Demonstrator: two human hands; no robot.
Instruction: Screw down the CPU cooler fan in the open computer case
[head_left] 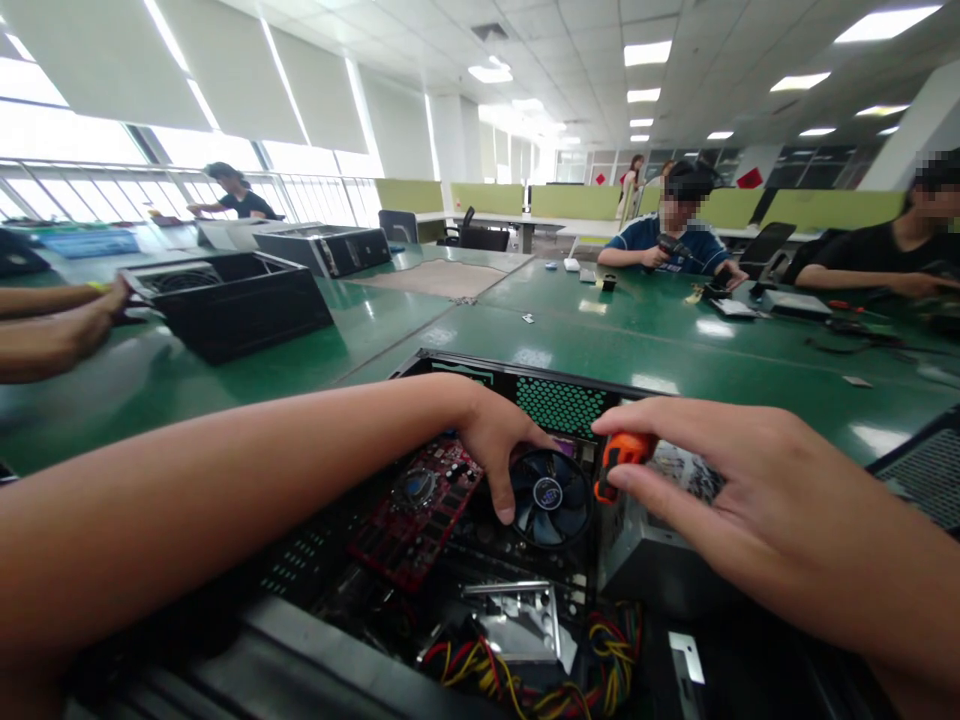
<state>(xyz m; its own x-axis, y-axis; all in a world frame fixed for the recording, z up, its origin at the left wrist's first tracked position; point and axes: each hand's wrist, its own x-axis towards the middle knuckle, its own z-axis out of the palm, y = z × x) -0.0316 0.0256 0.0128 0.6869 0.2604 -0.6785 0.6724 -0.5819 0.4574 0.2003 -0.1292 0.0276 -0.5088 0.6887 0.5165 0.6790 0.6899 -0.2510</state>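
Note:
An open black computer case (420, 370) lies in front of me on the green table. Inside it sit a red expansion card (420, 510), a black CPU fan with blue blades (553, 497) and a bundle of coloured wires (525, 670). My left hand (499, 440) reaches into the case, its fingers resting on the left edge of the fan. My right hand (750, 490) pinches the orange handle of a screwdriver (621, 455) between thumb and fingers, just right of the fan. The screwdriver's tip is hidden.
Another open black case (232, 300) stands at the left with a co-worker's arms (60, 320) beside it; a further case (330, 248) lies behind. Two people sit across the table (675, 350) at the right with small tools and parts. A mesh panel (922, 470) lies at right.

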